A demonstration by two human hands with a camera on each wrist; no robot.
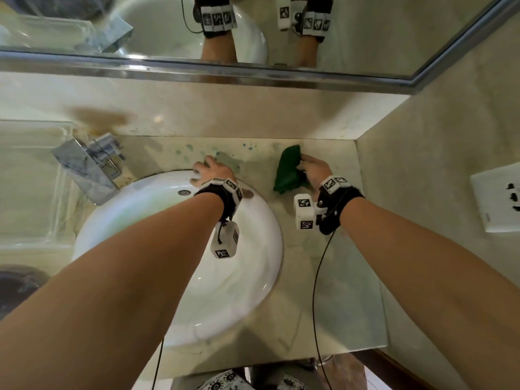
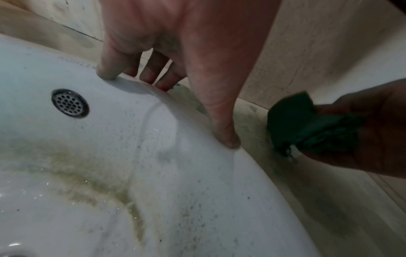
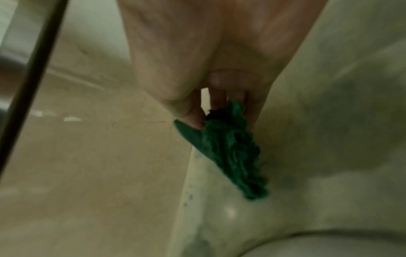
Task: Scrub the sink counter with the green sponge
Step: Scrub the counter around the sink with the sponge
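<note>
right hand (image 1: pixel 313 170) pinched the green sponge (image 1: pixel 287 171) btwn thumb & fingers, near its back-right edge, w/ the rest hanging loose over the counter (image 1: pixel 332 263) close to the back wall, right of the basin (image 1: pixel 267 220). in the right wrist view the sponge (image 3: pixel 230 153) looked thin, floppy and frayed, more like a worn scouring pad than a block, so prob light, soft and bendy; can't tell if wet. a pinch at one edge would let it fold, so better to flatten it under spread fingers & palm for scrubbing pressure. left hand (image 1: pixel 209 171) was spread, fingertips (image 2: pixel 107 73) propped on the basin rim, holding nothing. bluish spots (image 1: pixel 188 149) sat on the counter behind the basin, likely what needs scrubbing.
</note>
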